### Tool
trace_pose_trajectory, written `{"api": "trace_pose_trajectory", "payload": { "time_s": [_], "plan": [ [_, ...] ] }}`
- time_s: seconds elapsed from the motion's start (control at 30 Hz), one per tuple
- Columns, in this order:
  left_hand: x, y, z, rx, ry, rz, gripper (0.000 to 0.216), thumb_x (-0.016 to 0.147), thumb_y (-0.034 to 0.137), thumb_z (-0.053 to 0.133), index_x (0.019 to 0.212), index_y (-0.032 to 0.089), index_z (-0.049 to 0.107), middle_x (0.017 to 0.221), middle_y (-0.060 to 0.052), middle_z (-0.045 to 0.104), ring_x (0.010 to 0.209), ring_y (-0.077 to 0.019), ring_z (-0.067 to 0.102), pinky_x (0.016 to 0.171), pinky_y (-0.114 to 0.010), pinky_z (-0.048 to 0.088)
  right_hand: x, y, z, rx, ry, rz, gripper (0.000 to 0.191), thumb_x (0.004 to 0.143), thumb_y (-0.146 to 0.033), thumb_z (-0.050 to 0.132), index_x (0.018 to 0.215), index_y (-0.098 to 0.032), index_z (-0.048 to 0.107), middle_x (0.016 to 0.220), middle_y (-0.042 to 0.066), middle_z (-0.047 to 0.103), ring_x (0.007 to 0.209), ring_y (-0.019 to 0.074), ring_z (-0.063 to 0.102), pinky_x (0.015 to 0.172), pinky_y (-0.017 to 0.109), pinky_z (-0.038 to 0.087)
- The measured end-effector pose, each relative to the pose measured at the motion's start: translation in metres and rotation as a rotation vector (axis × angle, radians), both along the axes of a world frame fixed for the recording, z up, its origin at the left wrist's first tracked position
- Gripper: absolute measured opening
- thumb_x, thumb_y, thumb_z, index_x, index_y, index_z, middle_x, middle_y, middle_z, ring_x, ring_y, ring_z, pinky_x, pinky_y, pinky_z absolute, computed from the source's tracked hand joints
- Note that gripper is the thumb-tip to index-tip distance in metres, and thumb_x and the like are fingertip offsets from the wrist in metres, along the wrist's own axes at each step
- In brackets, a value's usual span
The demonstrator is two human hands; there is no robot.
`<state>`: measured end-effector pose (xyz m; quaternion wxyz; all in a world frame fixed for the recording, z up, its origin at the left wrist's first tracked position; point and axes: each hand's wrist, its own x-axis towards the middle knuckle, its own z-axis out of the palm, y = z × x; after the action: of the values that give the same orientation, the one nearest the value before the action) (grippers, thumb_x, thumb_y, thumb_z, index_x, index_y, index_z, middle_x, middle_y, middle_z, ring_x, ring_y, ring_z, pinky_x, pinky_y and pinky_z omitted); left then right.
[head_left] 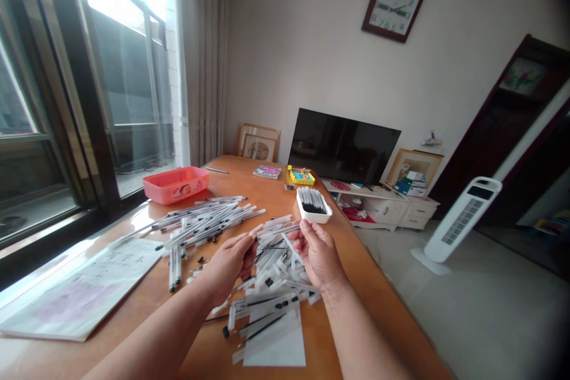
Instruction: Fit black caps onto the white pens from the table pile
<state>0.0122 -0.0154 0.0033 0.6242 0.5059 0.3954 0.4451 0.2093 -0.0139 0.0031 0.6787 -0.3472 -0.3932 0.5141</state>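
Note:
Above the pile, a translucent pen barrel [285,230] stretches between my two hands. My right hand [318,252] grips its right end, and a second clear tube shows below those fingers. The fingertips of my left hand [234,258] are pinched at the barrel's left end; any small part between them is too small to make out. Beneath my hands lies a loose heap of clear pen parts [280,270], with dark refills and small black plugs among them. Left of it, pens with black ends [214,219] form another pile. A white tray [321,217] of upright-leaning pen parts stands beyond my right hand.
A red plastic basket [176,185] stands at the table's left edge. A booklet [80,291] lies front left, and a white sheet [285,350] sits under the near pen parts. Farther back are a magazine [267,172] and a yellow box [301,176]. The table's right edge is near my right arm.

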Motion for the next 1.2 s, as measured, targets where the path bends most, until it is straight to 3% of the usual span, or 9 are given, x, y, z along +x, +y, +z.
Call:
{"api": "trace_pose_trajectory", "payload": {
  "time_s": [0.13,0.27,0.43,0.6,0.83,1.03,1.2],
  "plan": [
    [-0.002,0.004,-0.005,0.056,0.022,0.026,0.05,0.092,0.067,0.051,0.077,0.019,0.054,0.059,0.003,0.049,0.051,-0.0103,0.04,0.05,-0.024,0.031,0.002,0.001,-0.001,0.016,0.018,-0.019,0.034,0.084,-0.049,0.078,0.094,-0.016,0.072,0.074,0.005,0.07,0.056,0.0098,0.052,0.051,0.02,0.04],
    [-0.005,0.007,-0.008,0.134,0.044,-0.005,0.039,0.091,0.058,0.06,0.086,0.02,0.057,0.072,0.001,0.059,0.058,-0.0117,0.048,0.056,-0.025,0.038,0.003,0.002,-0.002,0.028,0.028,-0.055,0.033,0.085,-0.048,0.078,0.093,-0.016,0.073,0.072,0.004,0.069,0.055,0.0088,0.05,0.05,0.019,0.039],
    [-0.006,0.006,-0.007,0.179,0.095,0.004,0.037,0.096,0.051,0.054,0.075,0.021,0.053,0.067,0.002,0.056,0.059,-0.0128,0.047,0.059,-0.027,0.04,0.003,0.003,-0.004,0.031,0.013,-0.009,0.033,0.087,-0.048,0.076,0.096,-0.016,0.074,0.074,0.005,0.07,0.057,0.0085,0.051,0.052,0.018,0.04],
    [-0.005,0.002,-0.003,0.184,0.166,0.004,0.039,0.096,0.055,0.053,0.077,0.021,0.054,0.07,0.001,0.057,0.061,-0.0142,0.049,0.061,-0.028,0.04,0.003,0.001,-0.003,0.024,0.0,-0.013,0.034,0.087,-0.049,0.077,0.095,-0.016,0.074,0.073,0.005,0.069,0.057,0.0086,0.051,0.052,0.018,0.04],
    [-0.003,0.002,-0.003,0.144,0.183,-0.004,0.046,0.097,0.058,0.048,0.068,0.022,0.045,0.056,0.005,0.046,0.051,-0.0125,0.039,0.056,-0.028,0.034,0.003,0.001,-0.004,0.028,0.002,0.037,0.034,0.088,-0.048,0.076,0.096,-0.015,0.074,0.076,0.006,0.07,0.058,0.0088,0.052,0.053,0.018,0.04],
    [-0.002,-0.001,0.005,0.182,0.149,-0.02,0.044,0.093,0.061,0.053,0.073,0.021,0.05,0.066,0.002,0.055,0.059,-0.014,0.048,0.06,-0.028,0.038,0.004,0.004,-0.005,0.013,0.037,-0.012,0.032,0.086,-0.046,0.078,0.094,-0.015,0.074,0.074,0.005,0.07,0.058,0.0091,0.051,0.053,0.019,0.039],
    [-0.004,-0.001,0.002,0.142,0.204,-0.028,0.048,0.097,0.057,0.047,0.065,0.022,0.047,0.05,0.004,0.047,0.05,-0.0131,0.04,0.056,-0.028,0.034,0.003,0.001,-0.002,0.025,0.028,0.022,0.031,0.087,-0.045,0.077,0.095,-0.015,0.075,0.074,0.005,0.07,0.058,0.0094,0.051,0.053,0.02,0.039]
  ]
}}
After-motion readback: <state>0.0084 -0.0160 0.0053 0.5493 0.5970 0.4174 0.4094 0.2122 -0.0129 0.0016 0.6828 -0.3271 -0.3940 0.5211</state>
